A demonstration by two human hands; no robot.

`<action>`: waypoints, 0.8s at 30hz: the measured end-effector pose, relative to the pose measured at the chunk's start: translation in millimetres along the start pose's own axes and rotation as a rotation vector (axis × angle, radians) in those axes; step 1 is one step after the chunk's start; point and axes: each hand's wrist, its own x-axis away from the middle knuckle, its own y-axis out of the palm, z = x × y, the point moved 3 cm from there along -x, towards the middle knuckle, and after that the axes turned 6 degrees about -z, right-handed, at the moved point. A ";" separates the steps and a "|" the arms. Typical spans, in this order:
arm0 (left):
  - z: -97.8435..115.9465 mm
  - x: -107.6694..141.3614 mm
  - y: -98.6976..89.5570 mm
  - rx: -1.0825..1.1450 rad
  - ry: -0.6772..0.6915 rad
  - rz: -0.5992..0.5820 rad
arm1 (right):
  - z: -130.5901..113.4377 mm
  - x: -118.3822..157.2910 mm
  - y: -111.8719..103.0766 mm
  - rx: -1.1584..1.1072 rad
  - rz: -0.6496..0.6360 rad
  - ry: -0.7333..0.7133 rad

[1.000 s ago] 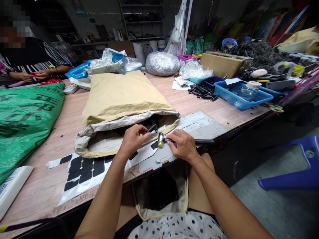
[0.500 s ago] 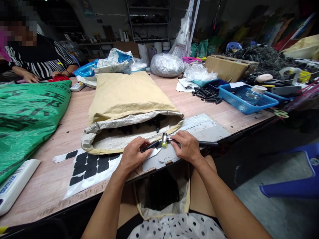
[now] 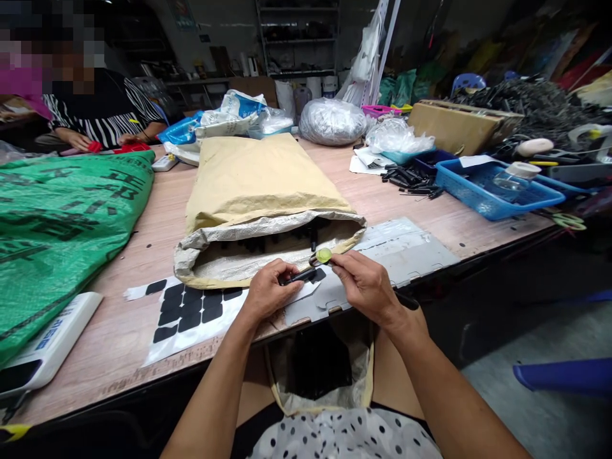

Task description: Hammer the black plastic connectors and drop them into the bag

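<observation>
Near the table's front edge, my left hand (image 3: pixel 272 288) pinches a slim black part (image 3: pixel 299 276) above a grey board (image 3: pixel 406 248). My right hand (image 3: pixel 366 284) is closed round a small hammer (image 3: pixel 324 256), whose yellow-green face is tilted up beside the black part; its black handle end shows behind the hand. Beyond both hands lies a tan sack (image 3: pixel 262 172), its open mouth facing me with black pieces inside. A white sheet with black rounded squares (image 3: pixel 191 312) lies left of my left hand. Another open bag with black contents (image 3: pixel 320 363) is on my lap.
At left are a green sack (image 3: pixel 71 223) and a white device (image 3: pixel 57 338). A blue basket (image 3: pixel 497 191), loose black parts (image 3: pixel 408 178) and a cardboard box (image 3: pixel 454 127) occupy the right. Across the table sits a person in striped sleeves (image 3: pixel 105 108). A blue stool (image 3: pixel 568 376) stands at lower right.
My right hand has raised and turned the hammer, so its yellow-green face now points up towards the camera. My left hand keeps the black part. The whole view has shifted slightly.
</observation>
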 end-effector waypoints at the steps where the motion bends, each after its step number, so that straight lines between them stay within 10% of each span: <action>1: 0.0 0.0 0.1 0.002 0.008 -0.001 | -7.4 -1.1 1.8 -0.024 0.000 -0.009; 8: -0.2 0.7 0.5 -0.017 0.071 0.019 | -25.7 1.1 24.6 0.110 -0.138 -0.021; 24: 1.4 0.4 -0.4 -0.003 0.020 0.008 | 0.5 5.5 10.8 0.072 0.007 0.094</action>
